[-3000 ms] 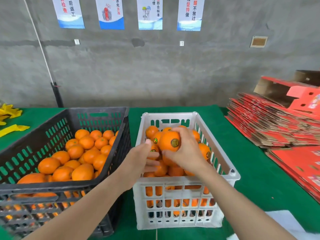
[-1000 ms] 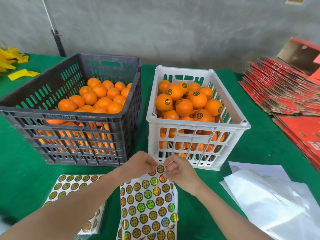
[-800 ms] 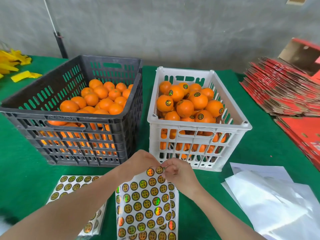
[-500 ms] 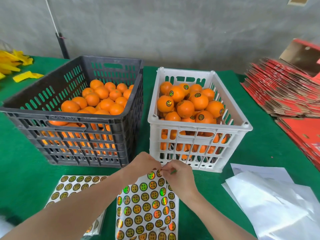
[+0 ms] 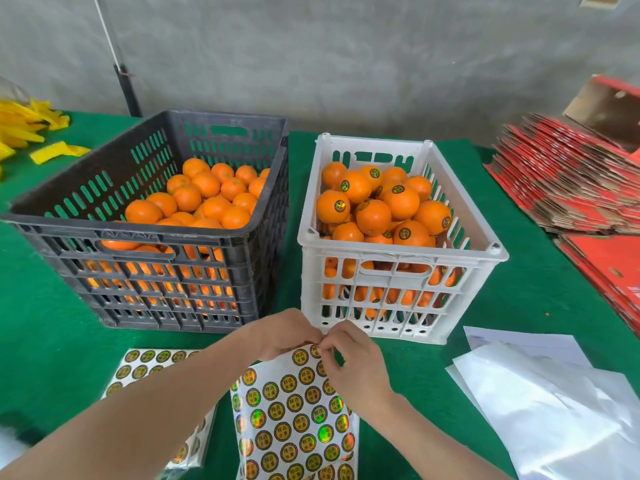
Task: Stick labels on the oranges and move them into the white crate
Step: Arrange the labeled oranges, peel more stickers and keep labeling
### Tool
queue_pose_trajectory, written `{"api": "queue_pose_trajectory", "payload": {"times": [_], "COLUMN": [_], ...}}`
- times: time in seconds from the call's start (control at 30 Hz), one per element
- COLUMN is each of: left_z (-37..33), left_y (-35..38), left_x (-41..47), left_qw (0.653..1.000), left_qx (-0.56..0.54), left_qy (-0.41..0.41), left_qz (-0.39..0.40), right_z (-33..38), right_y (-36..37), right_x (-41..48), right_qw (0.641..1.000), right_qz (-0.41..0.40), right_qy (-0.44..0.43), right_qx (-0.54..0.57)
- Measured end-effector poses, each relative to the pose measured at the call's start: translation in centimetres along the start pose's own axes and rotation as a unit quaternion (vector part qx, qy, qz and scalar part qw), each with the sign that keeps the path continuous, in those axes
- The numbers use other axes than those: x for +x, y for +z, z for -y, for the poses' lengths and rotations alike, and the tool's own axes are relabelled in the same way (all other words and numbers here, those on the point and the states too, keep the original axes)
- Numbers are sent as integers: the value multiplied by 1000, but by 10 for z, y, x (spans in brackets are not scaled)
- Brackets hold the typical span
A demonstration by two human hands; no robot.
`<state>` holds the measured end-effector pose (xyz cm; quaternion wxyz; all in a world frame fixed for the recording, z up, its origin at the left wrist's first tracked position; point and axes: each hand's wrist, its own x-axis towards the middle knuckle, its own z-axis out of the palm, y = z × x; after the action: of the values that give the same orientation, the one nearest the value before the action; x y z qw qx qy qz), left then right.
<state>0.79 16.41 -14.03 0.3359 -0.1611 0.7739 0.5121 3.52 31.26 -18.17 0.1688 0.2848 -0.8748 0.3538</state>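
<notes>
A sheet of round gold labels [image 5: 294, 414] lies on the green table in front of the crates. My left hand [image 5: 282, 336] pinches the sheet's top edge. My right hand [image 5: 349, 358] pinches a label at the sheet's top right corner; the label itself is hidden by my fingers. The white crate [image 5: 401, 252] behind my hands holds several labelled oranges [image 5: 372, 216]. The black crate [image 5: 152, 237] to its left holds several oranges without labels [image 5: 207, 202].
A second label sheet [image 5: 145, 368] lies under my left forearm. White backing papers [image 5: 554, 403] lie at the right front. Flat red cartons [image 5: 568, 188] are stacked at the right. Yellow strips [image 5: 24, 129] lie at the far left.
Three seconds ago both hands set a labelled orange in the white crate. They have since come down to the label sheet, and my right fingers have closed on its top corner.
</notes>
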Motion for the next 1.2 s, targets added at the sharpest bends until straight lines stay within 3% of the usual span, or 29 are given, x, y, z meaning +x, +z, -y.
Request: {"api": "queue_pose_trajectory", "payload": {"times": [0.17, 0.47, 0.73, 0.9, 1.03, 1.2], "left_z": [-1, -7, -6, -7, -9, 2], "left_y": [-5, 5, 11, 12, 10, 11], "left_x": [-1, 6, 10, 14, 16, 23], "left_qw": [995, 997, 993, 996, 997, 974], "left_qx": [-93, -71, -76, -19, 43, 209], "left_qy": [-8, -21, -11, -7, 10, 84], "left_qz": [45, -36, -88, -92, -66, -20], "right_z": [-1, -1, 2, -1, 0, 2], "right_y": [0, 1, 5, 5, 1, -14], "right_x": [-2, -4, -1, 1, -2, 4], "right_qw": [998, 998, 987, 986, 992, 987], "right_qz": [5, -23, 29, 53, 28, -3], "right_qy": [62, 24, 156, 158, 117, 102], "right_qx": [-8, -44, 0, 7, 34, 122]}}
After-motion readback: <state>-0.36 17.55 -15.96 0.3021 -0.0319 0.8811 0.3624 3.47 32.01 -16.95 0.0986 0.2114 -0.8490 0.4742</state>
